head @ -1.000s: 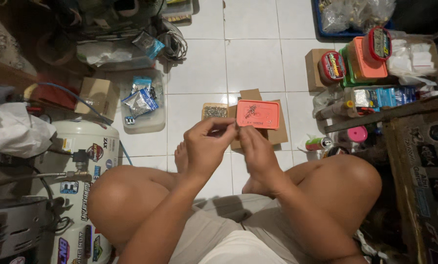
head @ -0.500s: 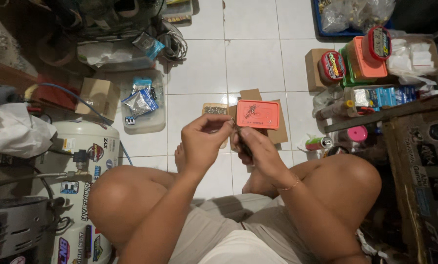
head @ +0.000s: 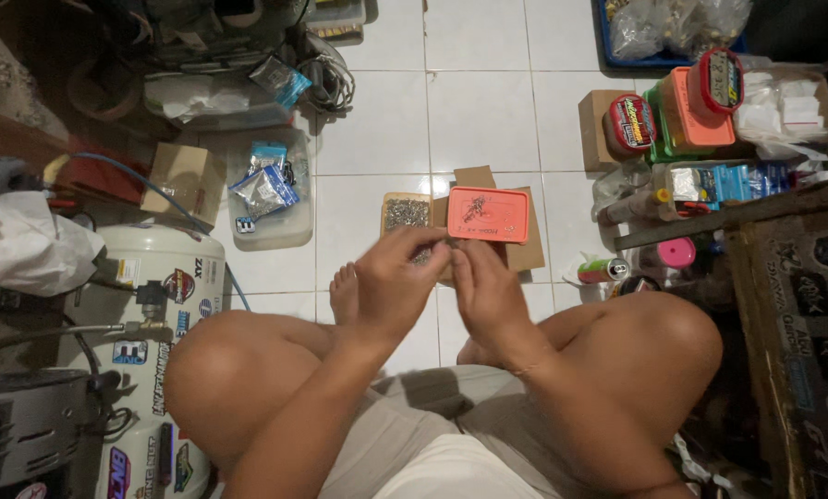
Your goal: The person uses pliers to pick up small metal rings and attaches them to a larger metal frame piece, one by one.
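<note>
I sit cross-legged on a white tiled floor with both hands raised in front of my knees. My left hand point(head: 397, 277) and my right hand point(head: 484, 288) meet at the fingertips, pinched on something too small to make out. Just beyond the fingers an orange rectangular lid point(head: 489, 214) lies on a piece of brown cardboard point(head: 526, 249). Left of it stands a small open box of silvery screws point(head: 405, 213), partly hidden by my left fingers.
A clear plastic tub with small bags point(head: 268, 189) sits to the left, beside a cardboard box point(head: 183, 177) and a white compressor tank point(head: 160, 277). Stacked coloured containers point(head: 687, 115), a pink cap point(head: 676, 252) and a dark wooden shelf point(head: 793, 305) crowd the right.
Both hands stay in the same spot. Only the fingers have shifted a little against each other.
</note>
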